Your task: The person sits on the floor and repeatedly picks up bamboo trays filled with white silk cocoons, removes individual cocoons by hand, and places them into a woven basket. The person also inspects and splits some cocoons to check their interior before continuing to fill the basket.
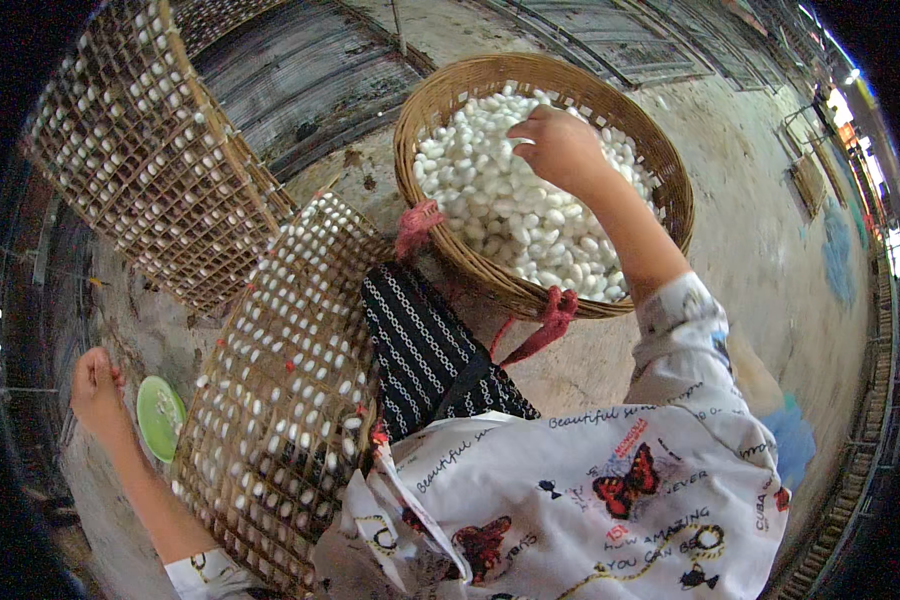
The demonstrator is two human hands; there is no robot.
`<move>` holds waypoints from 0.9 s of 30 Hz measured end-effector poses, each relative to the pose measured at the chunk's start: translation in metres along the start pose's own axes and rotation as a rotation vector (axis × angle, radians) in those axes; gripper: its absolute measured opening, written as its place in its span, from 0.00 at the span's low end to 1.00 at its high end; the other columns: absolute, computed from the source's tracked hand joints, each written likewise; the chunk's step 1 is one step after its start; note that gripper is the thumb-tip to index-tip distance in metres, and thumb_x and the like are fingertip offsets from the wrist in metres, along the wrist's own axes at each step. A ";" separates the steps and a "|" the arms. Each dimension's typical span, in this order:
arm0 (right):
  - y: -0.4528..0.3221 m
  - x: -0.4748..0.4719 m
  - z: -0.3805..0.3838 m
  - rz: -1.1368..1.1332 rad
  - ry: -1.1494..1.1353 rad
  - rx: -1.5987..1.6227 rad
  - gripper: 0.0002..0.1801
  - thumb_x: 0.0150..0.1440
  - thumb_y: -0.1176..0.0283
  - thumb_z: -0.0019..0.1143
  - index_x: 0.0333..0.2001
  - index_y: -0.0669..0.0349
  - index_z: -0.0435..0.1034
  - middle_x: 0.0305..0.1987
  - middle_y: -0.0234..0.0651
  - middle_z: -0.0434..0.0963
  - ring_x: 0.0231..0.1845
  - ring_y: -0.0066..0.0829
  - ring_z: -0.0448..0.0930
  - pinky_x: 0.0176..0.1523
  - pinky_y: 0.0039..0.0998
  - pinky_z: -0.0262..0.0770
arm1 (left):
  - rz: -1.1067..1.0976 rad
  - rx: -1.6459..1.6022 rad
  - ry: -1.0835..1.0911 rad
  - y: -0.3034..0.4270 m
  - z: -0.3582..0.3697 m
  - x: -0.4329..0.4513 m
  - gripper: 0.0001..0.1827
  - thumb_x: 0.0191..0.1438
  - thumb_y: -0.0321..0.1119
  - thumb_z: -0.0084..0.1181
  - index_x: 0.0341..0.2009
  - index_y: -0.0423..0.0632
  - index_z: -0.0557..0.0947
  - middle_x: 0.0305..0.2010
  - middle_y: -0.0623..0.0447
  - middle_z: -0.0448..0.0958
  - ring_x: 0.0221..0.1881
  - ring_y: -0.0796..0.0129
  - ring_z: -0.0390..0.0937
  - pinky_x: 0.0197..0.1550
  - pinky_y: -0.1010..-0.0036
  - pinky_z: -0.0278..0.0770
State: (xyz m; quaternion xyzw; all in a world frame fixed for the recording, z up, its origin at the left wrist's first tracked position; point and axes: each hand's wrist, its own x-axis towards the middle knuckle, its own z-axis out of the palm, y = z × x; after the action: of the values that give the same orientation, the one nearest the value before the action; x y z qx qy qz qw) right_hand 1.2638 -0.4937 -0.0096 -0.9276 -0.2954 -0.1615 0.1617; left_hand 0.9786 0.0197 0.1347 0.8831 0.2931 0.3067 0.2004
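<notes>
White silkworm cocoons (525, 217) fill much of a round wicker basket (667, 172). Over them is my right hand (559, 146), its fingers bent and partly spread; whether it holds a cocoon is hidden. A bamboo lattice frame (270, 405) with cocoons in its cells leans across my left side, against my lap. My left hand (97, 386) is curled beyond this frame's left edge, above a green plastic bowl (152, 420) holding small pale pieces; what lies inside its fingers cannot be seen. Pink cloth ties (551, 322) hang on the basket rim.
Another cocoon-filled lattice frame (150, 157) stands at the upper left. Dark slatted panels (300, 82) lie on the concrete floor (727, 195) behind the basket. A small wooden stool or frame (806, 184) and a blue cloth or sheet (840, 255) are at the right.
</notes>
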 end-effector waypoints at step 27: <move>-0.063 -0.100 -0.041 0.269 0.245 0.723 0.06 0.46 0.75 0.49 0.26 0.67 0.70 0.25 0.43 0.74 0.26 0.36 0.74 0.32 0.30 0.69 | -0.026 -1.164 -1.089 0.282 0.251 -0.214 0.17 0.55 0.31 0.48 0.47 0.36 0.67 0.33 0.51 0.72 0.28 0.74 0.72 0.28 0.80 0.72</move>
State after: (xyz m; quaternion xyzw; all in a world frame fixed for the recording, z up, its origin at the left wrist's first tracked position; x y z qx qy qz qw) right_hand 1.1400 -0.5105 0.0002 -0.8151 -0.1879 -0.1339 0.5314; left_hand 1.1181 -0.3716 0.0111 0.6589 -0.0432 -0.0665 0.7481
